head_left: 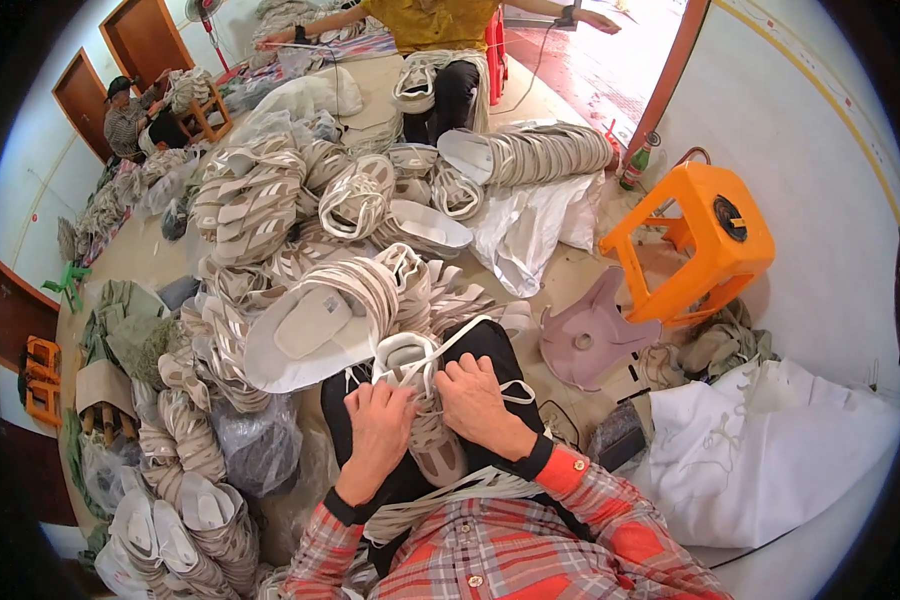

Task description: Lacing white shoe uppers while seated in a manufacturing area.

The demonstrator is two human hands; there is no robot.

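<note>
A beige shoe upper lies on my lap between my thighs, its opening facing away from me. My left hand is closed on its left edge beside the eyelets, the fingertips bent inward. On the other side, my right hand has its fingers curled over the lacing and closed on the shoelace. The pale shoelace runs up and over the far end of the upper, with a loop out past my right hand. More loose laces lie across my lap. Exactly what sits under my fingertips is hidden.
A nested stack of shoe uppers stands just beyond my left hand, with several more heaps behind. To the right are an orange stool, a mauve plastic piece and a white sack. A person in yellow sits opposite, arms spread.
</note>
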